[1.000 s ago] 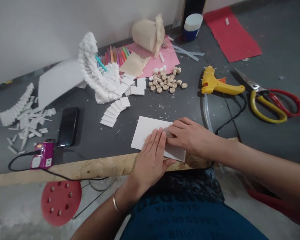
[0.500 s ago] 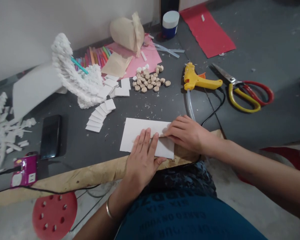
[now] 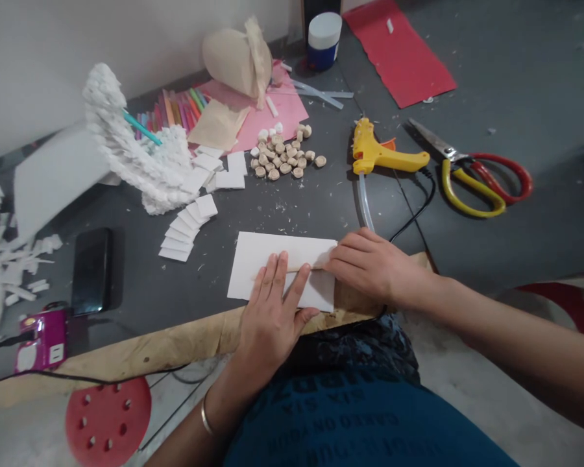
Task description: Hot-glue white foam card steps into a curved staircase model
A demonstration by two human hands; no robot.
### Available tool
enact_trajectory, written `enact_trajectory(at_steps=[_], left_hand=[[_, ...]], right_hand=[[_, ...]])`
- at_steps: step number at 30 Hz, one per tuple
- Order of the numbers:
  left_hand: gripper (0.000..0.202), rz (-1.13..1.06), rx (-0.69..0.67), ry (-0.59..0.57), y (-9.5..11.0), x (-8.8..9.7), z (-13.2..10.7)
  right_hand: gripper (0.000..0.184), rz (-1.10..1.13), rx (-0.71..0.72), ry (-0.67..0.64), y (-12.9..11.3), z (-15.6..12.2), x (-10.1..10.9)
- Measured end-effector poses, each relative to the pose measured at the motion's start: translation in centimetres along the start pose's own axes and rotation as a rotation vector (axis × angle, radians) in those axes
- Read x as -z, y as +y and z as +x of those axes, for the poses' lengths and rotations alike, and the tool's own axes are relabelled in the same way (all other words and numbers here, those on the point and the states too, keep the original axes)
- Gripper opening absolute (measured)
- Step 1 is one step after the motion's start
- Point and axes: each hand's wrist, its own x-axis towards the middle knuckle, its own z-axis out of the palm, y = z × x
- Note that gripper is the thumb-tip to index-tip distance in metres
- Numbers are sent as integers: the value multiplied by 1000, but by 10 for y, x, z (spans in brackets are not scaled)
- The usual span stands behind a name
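Observation:
A white sheet of paper (image 3: 253,250) lies near the front edge of the table. My left hand (image 3: 275,311) rests flat across it, fingers stretched out and slightly apart, the thumb over its lower edge. A thin tan stick (image 3: 316,267) runs across the sheet beneath my left fingers. At the stick's right end, my right hand (image 3: 372,264) is closed, its fingertips bunched on the stick beside the paper's right edge. The exact grip is partly hidden by the fingers.
A yellow glue gun (image 3: 389,154) and red-and-yellow-handled scissors (image 3: 472,174) lie to the right. Beige discs (image 3: 285,155), fanned white paper squares (image 3: 182,230), a white feathery craft piece (image 3: 131,149) and a black phone (image 3: 92,269) are behind and left.
The view has shifted slightly, so the table things appear a little further left. Both hands keep nearly the same pose on the paper and stick.

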Motion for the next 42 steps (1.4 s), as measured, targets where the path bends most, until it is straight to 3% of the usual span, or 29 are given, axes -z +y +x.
enact_trajectory(at_steps=[12, 15, 18, 21, 23, 30, 35, 42], left_hand=[[65, -13, 2, -3, -1, -1, 0], [64, 0, -7, -20, -2, -2, 0], [62, 6, -28, -38, -2, -2, 1], [62, 13, -31, -55, -3, -3, 1], [61, 15, -28, -58, -3, -4, 2], [61, -31, -22, -49, -3, -2, 2], [61, -93, -40, 16, -10, -3, -3], [29, -174, -45, 207, -26, -2, 5]], right_hand=[[26, 12, 27, 87, -2, -2, 2], [19, 29, -99, 47, -4, -7, 4], [14, 51, -307, 98, -14, -14, 6], [28, 56, -404, 157, -32, -16, 6], [37, 31, -393, 135, -44, -15, 3], [39, -127, -357, -96, -58, -15, 2], [40, -164, -336, -161, -59, -13, 11], [19, -117, -440, -7, -53, 6, 6]])
